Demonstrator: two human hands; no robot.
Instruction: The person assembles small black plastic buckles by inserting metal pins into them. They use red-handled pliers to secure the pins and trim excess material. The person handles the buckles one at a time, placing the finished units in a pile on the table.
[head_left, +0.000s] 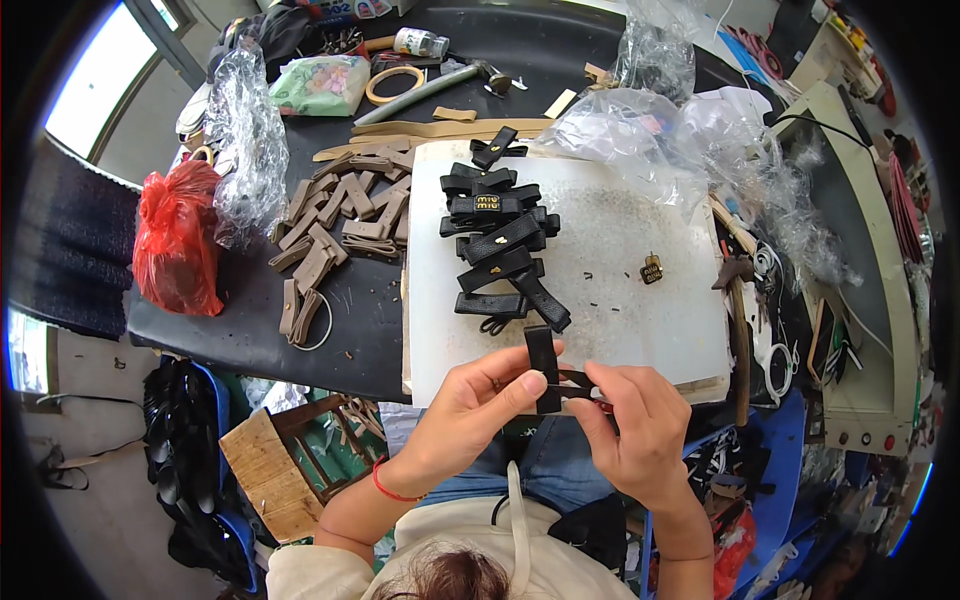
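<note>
A black leather strap piece (541, 355), folded into a loop with a crosswise part, stands upright between my hands above the near edge of the white work board (640, 345). My left hand (488, 392) pinches it between thumb and fingers. My right hand (632, 420) is closed at the strap's right side, around thin dark parts with a bit of red; what these are, I cannot make out. Beyond my hands lies a column of black leather bow-like pieces (500, 235), some with small gold-coloured fittings. A gold-coloured metal fitting (652, 269) rests on the board's right half.
Brown leather loops (350, 200) are heaped left of the board. A red plastic bag (178, 240) sits at the table's left edge. Clear plastic bags (625, 135) cover the far right. A hammer (738, 330) lies along the board's right side. A wooden stool (268, 470) stands below left.
</note>
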